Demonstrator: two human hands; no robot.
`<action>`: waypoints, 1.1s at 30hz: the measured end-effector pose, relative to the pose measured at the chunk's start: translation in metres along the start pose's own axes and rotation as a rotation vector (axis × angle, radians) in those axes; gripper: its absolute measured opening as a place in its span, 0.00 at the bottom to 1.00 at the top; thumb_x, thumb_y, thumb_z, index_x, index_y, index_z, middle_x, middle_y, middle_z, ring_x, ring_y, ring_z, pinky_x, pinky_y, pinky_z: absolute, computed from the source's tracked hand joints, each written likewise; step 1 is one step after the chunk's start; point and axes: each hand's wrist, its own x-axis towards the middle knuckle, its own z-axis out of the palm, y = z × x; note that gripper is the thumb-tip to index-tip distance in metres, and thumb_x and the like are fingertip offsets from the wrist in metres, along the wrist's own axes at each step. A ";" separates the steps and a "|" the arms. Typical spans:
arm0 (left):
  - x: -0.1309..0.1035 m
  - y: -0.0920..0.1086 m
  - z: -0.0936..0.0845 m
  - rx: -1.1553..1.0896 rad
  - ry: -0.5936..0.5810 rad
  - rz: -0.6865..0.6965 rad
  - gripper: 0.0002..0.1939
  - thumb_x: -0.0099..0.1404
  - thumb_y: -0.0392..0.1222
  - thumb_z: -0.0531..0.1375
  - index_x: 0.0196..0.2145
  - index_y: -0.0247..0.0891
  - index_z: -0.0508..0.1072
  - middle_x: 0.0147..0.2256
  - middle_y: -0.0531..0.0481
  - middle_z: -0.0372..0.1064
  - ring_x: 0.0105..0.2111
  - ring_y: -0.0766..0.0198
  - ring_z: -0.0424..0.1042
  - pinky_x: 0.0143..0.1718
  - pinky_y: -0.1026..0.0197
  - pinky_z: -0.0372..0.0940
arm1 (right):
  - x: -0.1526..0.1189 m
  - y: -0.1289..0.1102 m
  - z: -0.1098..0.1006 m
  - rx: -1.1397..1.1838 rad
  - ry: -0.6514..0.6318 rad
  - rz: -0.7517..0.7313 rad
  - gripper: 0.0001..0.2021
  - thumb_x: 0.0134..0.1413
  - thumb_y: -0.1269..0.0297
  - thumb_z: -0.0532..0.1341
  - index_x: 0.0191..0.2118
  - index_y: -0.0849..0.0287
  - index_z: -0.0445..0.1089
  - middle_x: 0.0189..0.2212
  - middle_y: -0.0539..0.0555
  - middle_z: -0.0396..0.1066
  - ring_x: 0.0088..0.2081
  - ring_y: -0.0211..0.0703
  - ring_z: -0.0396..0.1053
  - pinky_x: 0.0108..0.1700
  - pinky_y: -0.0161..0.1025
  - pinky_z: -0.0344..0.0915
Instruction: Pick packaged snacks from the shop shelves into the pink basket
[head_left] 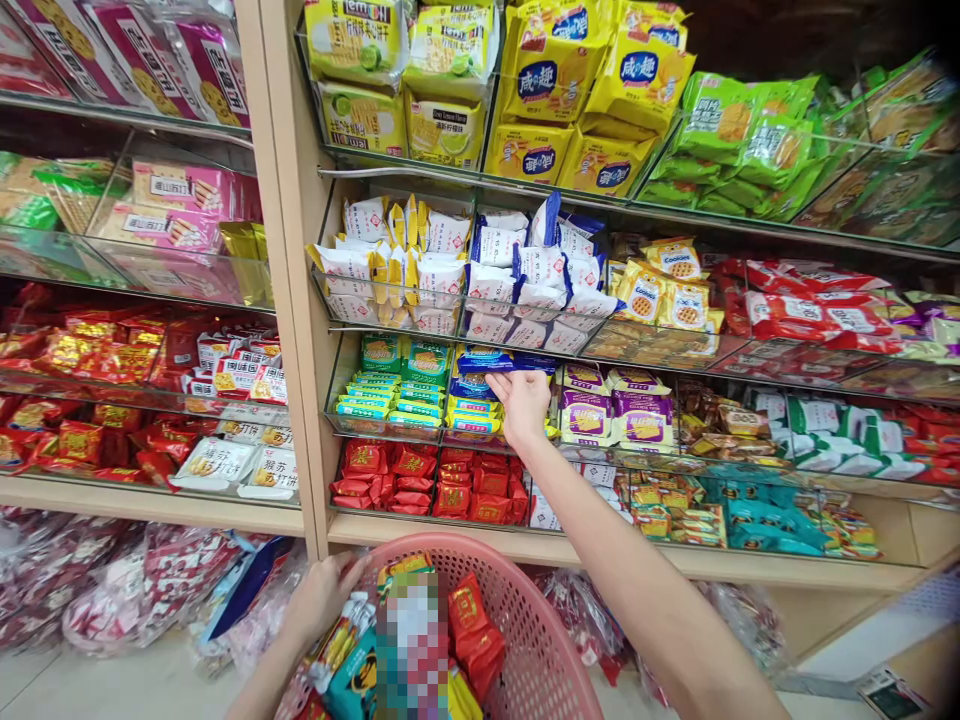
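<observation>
My right hand (523, 408) reaches into a lower shelf compartment, its fingers closed at a dark blue snack packet (484, 358). Part of the grip is hidden behind the fingers. Under that hand lie more blue and yellow packets (471, 412). At the bottom, my left hand (322, 602) is closed at the left rim of a pink perforated plastic basket (551, 630). Inside the basket are red packets (474, 625), a teal packet (352, 680) and other wrapped snacks; a patch in the middle is blurred out.
Glass-fronted shelves hold green packets (424, 362) left of my right hand and purple biscuit packets (586, 412) to its right. Red packets (476, 488) fill the row below. A wooden upright (289, 250) divides the shelving. Plastic bags (142, 590) lie underneath on the floor.
</observation>
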 end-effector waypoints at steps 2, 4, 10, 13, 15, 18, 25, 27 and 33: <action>0.000 0.000 0.000 0.003 0.001 -0.008 0.22 0.67 0.54 0.45 0.26 0.40 0.69 0.25 0.47 0.74 0.31 0.60 0.75 0.30 0.67 0.59 | -0.005 -0.004 -0.002 -0.002 -0.002 -0.002 0.14 0.45 0.67 0.62 0.29 0.54 0.52 0.21 0.41 0.68 0.32 0.38 0.76 0.44 0.44 0.75; 0.001 0.000 0.000 0.005 -0.003 -0.019 0.22 0.67 0.54 0.45 0.26 0.41 0.70 0.26 0.47 0.74 0.31 0.59 0.75 0.30 0.67 0.59 | -0.011 -0.008 -0.005 0.001 -0.006 -0.003 0.14 0.45 0.67 0.62 0.29 0.54 0.52 0.22 0.41 0.68 0.32 0.38 0.76 0.44 0.44 0.75; 0.001 -0.001 0.001 -0.004 -0.001 -0.022 0.22 0.66 0.55 0.46 0.27 0.41 0.70 0.27 0.46 0.74 0.33 0.58 0.76 0.30 0.66 0.58 | -0.031 -0.021 -0.019 -0.009 -0.030 -0.010 0.14 0.43 0.67 0.61 0.28 0.54 0.52 0.19 0.39 0.66 0.29 0.38 0.75 0.43 0.48 0.74; 0.000 0.000 0.000 0.009 0.008 -0.015 0.22 0.66 0.56 0.46 0.25 0.41 0.69 0.25 0.47 0.73 0.31 0.60 0.75 0.30 0.67 0.57 | -0.042 -0.028 -0.027 -0.018 -0.027 0.009 0.13 0.43 0.67 0.62 0.28 0.54 0.52 0.20 0.39 0.65 0.29 0.37 0.75 0.43 0.48 0.74; -0.002 0.001 -0.001 0.023 0.008 -0.025 0.23 0.66 0.56 0.45 0.25 0.40 0.69 0.24 0.47 0.73 0.30 0.60 0.74 0.29 0.67 0.57 | -0.055 -0.035 -0.034 -0.026 -0.031 0.032 0.13 0.43 0.68 0.61 0.28 0.54 0.53 0.20 0.39 0.65 0.29 0.37 0.75 0.44 0.48 0.74; -0.003 0.004 -0.003 0.046 0.007 -0.039 0.23 0.66 0.56 0.45 0.26 0.40 0.70 0.25 0.47 0.73 0.30 0.60 0.74 0.29 0.67 0.56 | -0.082 -0.045 -0.051 -0.043 -0.046 0.097 0.12 0.42 0.68 0.62 0.28 0.55 0.55 0.21 0.40 0.67 0.30 0.36 0.74 0.44 0.46 0.73; -0.004 0.012 -0.008 0.057 -0.039 -0.033 0.23 0.67 0.55 0.45 0.29 0.39 0.72 0.28 0.45 0.74 0.33 0.59 0.74 0.30 0.66 0.56 | -0.174 -0.054 -0.115 -0.187 -0.137 0.441 0.14 0.46 0.62 0.65 0.26 0.56 0.57 0.20 0.42 0.65 0.27 0.35 0.71 0.39 0.42 0.72; -0.004 0.014 -0.009 0.062 -0.042 -0.033 0.24 0.67 0.55 0.45 0.29 0.39 0.72 0.28 0.45 0.74 0.32 0.60 0.74 0.29 0.66 0.56 | -0.200 -0.050 -0.135 -0.234 -0.165 0.565 0.15 0.47 0.59 0.65 0.26 0.57 0.57 0.21 0.43 0.67 0.27 0.35 0.70 0.38 0.41 0.72; -0.005 0.015 -0.009 0.059 -0.035 -0.034 0.24 0.66 0.56 0.44 0.25 0.39 0.70 0.25 0.46 0.73 0.29 0.61 0.73 0.29 0.66 0.55 | -0.253 -0.027 -0.171 -0.343 -0.337 0.874 0.20 0.45 0.51 0.66 0.27 0.57 0.55 0.23 0.45 0.67 0.28 0.36 0.70 0.37 0.42 0.70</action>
